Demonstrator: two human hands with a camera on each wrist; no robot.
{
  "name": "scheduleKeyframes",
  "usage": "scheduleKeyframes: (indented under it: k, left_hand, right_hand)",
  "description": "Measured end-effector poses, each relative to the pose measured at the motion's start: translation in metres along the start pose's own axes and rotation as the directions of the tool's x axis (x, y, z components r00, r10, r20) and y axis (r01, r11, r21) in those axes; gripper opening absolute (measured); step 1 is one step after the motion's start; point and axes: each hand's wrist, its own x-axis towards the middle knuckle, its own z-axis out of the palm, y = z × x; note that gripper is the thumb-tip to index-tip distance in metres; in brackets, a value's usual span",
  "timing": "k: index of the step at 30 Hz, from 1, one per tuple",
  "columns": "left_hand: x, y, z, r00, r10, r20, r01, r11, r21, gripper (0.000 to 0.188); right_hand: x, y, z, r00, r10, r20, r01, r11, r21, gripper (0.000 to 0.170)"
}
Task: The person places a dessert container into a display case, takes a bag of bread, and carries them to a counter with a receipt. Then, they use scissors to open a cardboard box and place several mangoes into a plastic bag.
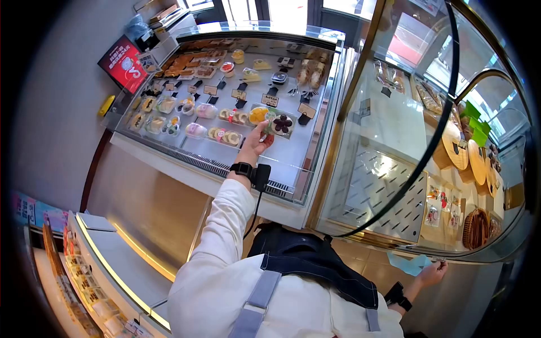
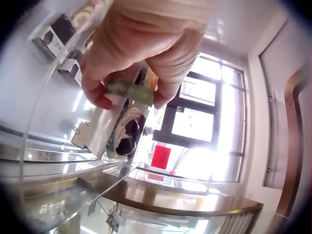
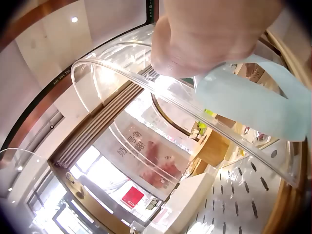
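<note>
My left hand [image 1: 257, 142] reaches over the front of the glass display case [image 1: 222, 169]. Its thumb and fingers grip a clear cake box [image 1: 285, 121] around a green label band [image 2: 130, 91]. Inside the box, yellow fruit tops one part and dark round fruit [image 2: 130, 132] another. To its left in the case sit several packs of rolled cake slices [image 1: 225, 136]. Down at the lower right in the head view, my right hand [image 1: 434, 274] pinches a thin light blue sheet [image 3: 243, 100] that hangs in a loose fold.
Small price cards [image 1: 270, 100] stand in rows among the packaged cakes. A curved glass cabinet [image 1: 389, 163] rises on the right, with wooden trays [image 1: 455, 147] and a wicker basket [image 1: 476, 228] inside. A lower counter [image 1: 121, 256] with packaged goods lies to the left.
</note>
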Motion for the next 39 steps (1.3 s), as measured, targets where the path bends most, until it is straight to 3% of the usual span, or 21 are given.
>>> scheduleKeyframes:
  k: [2, 7, 8, 10, 13, 19, 23, 25, 26, 29, 33, 35, 36, 37, 38, 39]
  left_hand:
    - [0.039, -0.007, 0.007, 0.990, -0.140, 0.028, 0.141, 0.990, -0.027, 0.036]
    - [0.105, -0.032, 0.006, 0.960, -0.275, -0.046, 0.277, 0.959, 0.060, 0.030]
    - [0.122, -0.036, -0.003, 0.951, -0.309, 0.003, 0.308, 0.948, 0.082, 0.032]
    - [0.150, -0.051, -0.019, 0.940, -0.341, -0.016, 0.341, 0.936, 0.082, 0.031]
    - [0.168, -0.070, -0.035, 0.918, -0.394, -0.046, 0.397, 0.915, 0.073, 0.029]
    - [0.190, -0.112, -0.047, 0.850, -0.515, -0.108, 0.523, 0.850, 0.066, 0.028]
    - [0.197, -0.144, -0.053, 0.885, -0.451, -0.112, 0.455, 0.890, 0.010, 0.029]
    - [0.194, -0.145, -0.053, 0.886, -0.451, -0.111, 0.450, 0.892, -0.036, 0.030]
    - [0.196, -0.143, -0.052, 0.874, -0.465, -0.138, 0.469, 0.883, -0.004, 0.030]
    - [0.206, -0.145, -0.062, 0.835, -0.537, -0.125, 0.543, 0.839, 0.024, 0.028]
    - [0.201, -0.143, -0.060, 0.833, -0.544, -0.103, 0.551, 0.833, 0.055, 0.035]
    - [0.179, -0.103, -0.038, 0.689, -0.693, -0.212, 0.724, 0.654, 0.218, 0.046]
    - [0.162, -0.084, -0.027, 0.681, -0.714, -0.161, 0.698, 0.568, 0.436, 0.058]
    - [0.188, -0.087, -0.058, 0.652, -0.758, -0.026, 0.352, 0.273, 0.895, 0.061]
    - [0.175, -0.050, -0.027, 0.476, -0.871, -0.123, 0.350, 0.059, 0.935, 0.061]
    - [0.175, -0.027, -0.011, 0.377, -0.908, -0.184, 0.384, -0.027, 0.923, 0.050]
  right_hand:
    - [-0.010, -0.008, 0.002, 0.998, 0.044, -0.035, -0.046, 0.998, -0.037, 0.026]
    - [-0.049, -0.041, 0.002, 0.995, 0.090, -0.041, -0.098, 0.957, -0.272, 0.031]
    - [-0.059, -0.051, 0.002, 0.995, 0.092, -0.047, -0.102, 0.952, -0.288, 0.031]
    - [-0.092, -0.078, 0.000, 0.999, 0.017, 0.038, -0.015, 0.998, -0.055, 0.039]
    - [-0.108, -0.075, -0.010, 0.992, -0.004, 0.124, 0.018, 0.993, -0.119, 0.041]
    - [-0.126, -0.083, -0.015, 0.980, 0.138, 0.144, -0.120, 0.985, -0.126, 0.035]
    - [-0.136, -0.088, -0.011, 0.973, 0.205, 0.105, -0.161, 0.931, -0.329, 0.033]
    - [-0.143, -0.083, -0.010, 0.996, 0.091, -0.021, -0.093, 0.928, -0.361, 0.036]
    - [-0.145, -0.082, -0.013, 0.998, 0.068, -0.002, -0.063, 0.910, -0.410, 0.039]
    - [-0.156, -0.127, -0.006, 0.992, 0.125, 0.025, -0.106, 0.917, -0.384, 0.040]
    - [-0.159, -0.139, -0.001, 0.983, 0.183, -0.018, -0.173, 0.890, -0.422, 0.039]
    - [-0.158, -0.129, -0.002, 0.978, 0.205, -0.027, -0.200, 0.905, -0.374, 0.035]
    - [-0.156, -0.123, -0.003, 0.974, 0.222, -0.037, -0.222, 0.918, -0.328, 0.031]
    - [-0.155, -0.122, -0.006, 0.973, 0.221, -0.067, -0.230, 0.914, -0.333, 0.031]
    - [-0.156, -0.123, -0.007, 0.980, 0.198, -0.023, -0.195, 0.932, -0.304, 0.029]
    - [-0.160, -0.127, -0.004, 0.984, 0.176, 0.021, -0.164, 0.949, -0.268, 0.028]
